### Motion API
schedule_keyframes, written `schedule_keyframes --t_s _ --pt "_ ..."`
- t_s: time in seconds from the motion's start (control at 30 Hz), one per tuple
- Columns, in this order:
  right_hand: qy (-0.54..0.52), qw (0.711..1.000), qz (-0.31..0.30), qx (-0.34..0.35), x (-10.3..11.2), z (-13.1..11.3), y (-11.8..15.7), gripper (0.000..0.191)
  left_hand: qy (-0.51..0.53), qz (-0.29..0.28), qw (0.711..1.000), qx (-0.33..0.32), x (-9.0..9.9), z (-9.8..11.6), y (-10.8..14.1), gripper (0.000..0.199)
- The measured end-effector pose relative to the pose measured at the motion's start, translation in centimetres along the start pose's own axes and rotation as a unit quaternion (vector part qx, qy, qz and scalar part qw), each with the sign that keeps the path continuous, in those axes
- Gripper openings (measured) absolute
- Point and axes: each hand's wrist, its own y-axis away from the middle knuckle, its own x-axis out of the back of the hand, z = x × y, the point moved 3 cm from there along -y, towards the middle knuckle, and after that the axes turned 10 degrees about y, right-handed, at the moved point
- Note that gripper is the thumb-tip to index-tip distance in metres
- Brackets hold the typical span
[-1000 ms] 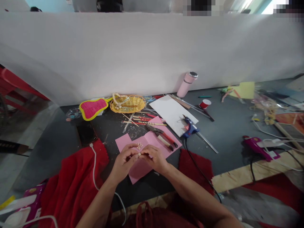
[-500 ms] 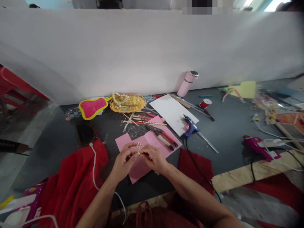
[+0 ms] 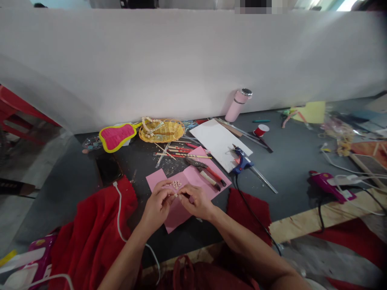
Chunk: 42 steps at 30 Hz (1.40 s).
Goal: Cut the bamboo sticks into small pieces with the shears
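Over the pink paper [image 3: 174, 217], my left hand [image 3: 155, 205] and my right hand [image 3: 196, 202] meet fingertip to fingertip. Both pinch a small pale piece [image 3: 175, 195] between thumb and fingers; it is too small to make out its kind. Just beyond the fingertips lies a loose heap of similar small pale pieces [image 3: 176, 184] on the paper. To the right of the heap, cutting pliers with red handles [image 3: 213, 176] rest on the same paper.
A blue glue gun [image 3: 242, 161] lies by a white board [image 3: 219, 141], its black cord running past my right forearm. Several thin sticks [image 3: 181, 152] and a yellow wicker basket [image 3: 169, 131] lie behind the paper. Red cloth [image 3: 99, 217] and a white cable [image 3: 119, 213] are at left.
My left hand's fingers have shifted slightly, and more of the heap shows beyond them. Both hands stay together at the small piece. The view has tilted very slightly.
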Motion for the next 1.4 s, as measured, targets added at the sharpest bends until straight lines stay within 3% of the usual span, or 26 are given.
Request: schedule_keyframes --t_s 0.27,0.5,0.97,1.4 --pt "-0.017 0.998 -0.027 -0.058 -0.54 0.58 0.07 0.014 -0.145 0.003 0.988 -0.044 -0.35 0.01 0.49 0.017" --pt "-0.046 0.996 -0.04 -0.064 -0.62 0.71 0.16 0.015 -0.121 0.004 0.992 -0.037 -0.25 -0.29 0.42 0.017" --pt "-0.029 0.997 -0.028 -0.067 -0.87 0.85 0.17 0.014 -0.17 0.014 0.984 -0.057 -0.65 -0.36 0.58 0.017" --pt "-0.073 0.993 -0.014 -0.095 -0.89 0.85 0.09 0.013 -0.037 0.043 0.998 -0.04 -0.49 -0.6 0.46 0.015"
